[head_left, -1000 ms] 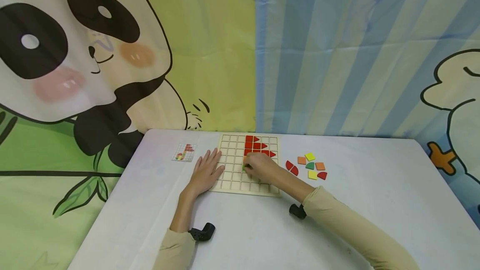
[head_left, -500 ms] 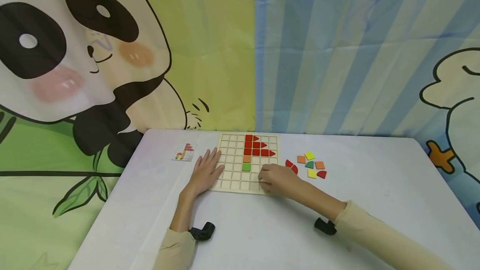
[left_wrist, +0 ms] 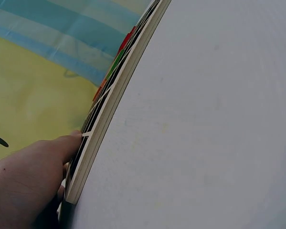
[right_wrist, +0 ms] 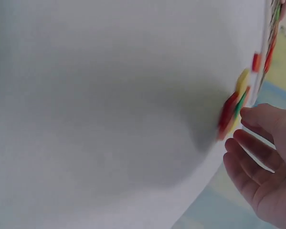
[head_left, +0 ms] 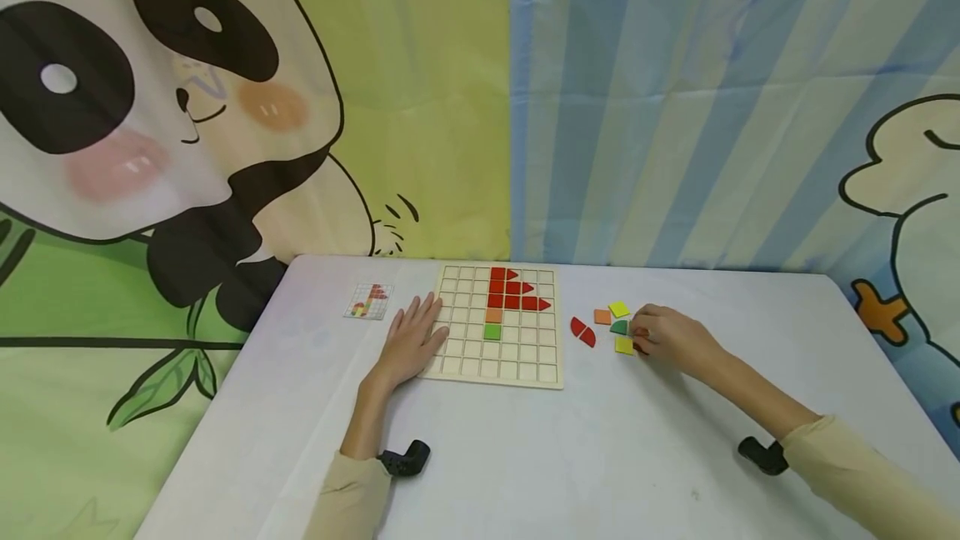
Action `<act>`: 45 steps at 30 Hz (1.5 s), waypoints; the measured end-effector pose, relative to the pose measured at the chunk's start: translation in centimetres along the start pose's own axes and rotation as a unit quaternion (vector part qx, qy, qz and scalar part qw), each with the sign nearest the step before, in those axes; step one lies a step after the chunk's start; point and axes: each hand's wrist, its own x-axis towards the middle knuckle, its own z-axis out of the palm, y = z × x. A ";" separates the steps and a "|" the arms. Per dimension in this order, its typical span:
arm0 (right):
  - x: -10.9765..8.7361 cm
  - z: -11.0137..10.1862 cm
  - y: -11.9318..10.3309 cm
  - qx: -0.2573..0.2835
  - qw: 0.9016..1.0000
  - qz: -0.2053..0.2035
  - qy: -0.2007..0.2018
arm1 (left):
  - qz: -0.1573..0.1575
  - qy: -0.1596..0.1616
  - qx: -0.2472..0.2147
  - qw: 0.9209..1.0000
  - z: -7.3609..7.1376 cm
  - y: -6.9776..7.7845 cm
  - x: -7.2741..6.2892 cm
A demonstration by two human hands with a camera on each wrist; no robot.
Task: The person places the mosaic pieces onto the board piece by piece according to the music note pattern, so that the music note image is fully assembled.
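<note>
Left hand (head_left: 408, 347), fingers straight, rested on left edge of pale wooden grid board (head_left: 528, 352). Right hand (head_left: 681, 343), fingers loosely bent, thumb apart, held nothing, beside yellow square tile (head_left: 623, 346) and green quarter-circle tile (head_left: 619, 327), both on white table (head_left: 570, 465) right of board.

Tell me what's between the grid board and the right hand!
In the head view, two red pieces, an orange square, a green piece and two yellow squares lie there.

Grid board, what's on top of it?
On the grid board lie three rows of red pieces, then an orange square and a green square nearer the person. The left hand covers part of the left edge; what's beneath it can't be seen.
</note>
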 end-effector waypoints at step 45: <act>3.6 1.2 -8.9 0.093 0.986 -0.136 -0.032 | -0.003 0.001 0.004 1.000 0.1 0.1 0.2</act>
